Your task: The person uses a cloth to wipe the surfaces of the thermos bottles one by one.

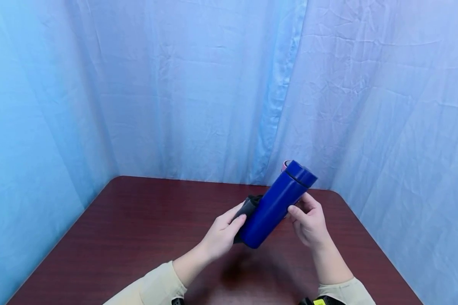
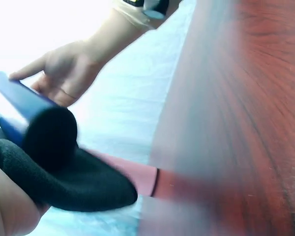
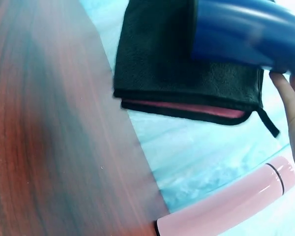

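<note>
A blue cylindrical bottle (image 1: 276,205) is held tilted above the table, its lidded end up and to the right. With fingers and thumb, my right hand (image 1: 311,222) holds it near the upper end. My left hand (image 1: 219,237) grips a folded dark grey cloth (image 1: 248,207) against the bottle's lower left side. The right wrist view shows the cloth (image 3: 157,54) hanging behind the bottle (image 3: 241,37), with black edging, a pink inner layer and a small loop. Toward the left wrist camera faces the bottle's black base (image 2: 51,132).
A pink bottle (image 3: 226,206) with a dark ring below its lid stands on the dark red-brown table (image 1: 137,228), mostly hidden behind the blue bottle in the head view. Light blue curtains (image 1: 198,93) surround the table's back and sides.
</note>
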Demonstrator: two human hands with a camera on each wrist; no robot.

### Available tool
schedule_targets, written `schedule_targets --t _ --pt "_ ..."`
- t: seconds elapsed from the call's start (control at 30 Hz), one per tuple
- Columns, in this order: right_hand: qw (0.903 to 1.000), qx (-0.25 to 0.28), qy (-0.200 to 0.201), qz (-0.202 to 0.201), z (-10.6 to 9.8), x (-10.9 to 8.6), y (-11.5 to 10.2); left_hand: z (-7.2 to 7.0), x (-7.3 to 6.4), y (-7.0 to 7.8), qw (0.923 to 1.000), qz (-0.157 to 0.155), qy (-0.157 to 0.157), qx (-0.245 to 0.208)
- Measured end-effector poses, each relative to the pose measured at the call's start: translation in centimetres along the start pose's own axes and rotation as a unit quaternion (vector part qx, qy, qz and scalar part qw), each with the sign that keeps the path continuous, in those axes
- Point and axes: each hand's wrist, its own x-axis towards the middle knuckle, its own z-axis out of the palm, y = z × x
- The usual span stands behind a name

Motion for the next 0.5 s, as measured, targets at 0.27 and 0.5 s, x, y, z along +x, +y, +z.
schedule_targets --t 0.27,0.5 --pt "0.999 -0.032 -0.031 -0.003 1.1 0.2 0.2 -0.7 1.8 2.0 0.9977 -0.047 -0.011 -0.048" --pt "0.9995 0.026 0.013 -0.01 1.2 0.0 0.1 -1.6 1.8 0.9 0.9729 -0.203 -0.027 -0.107"
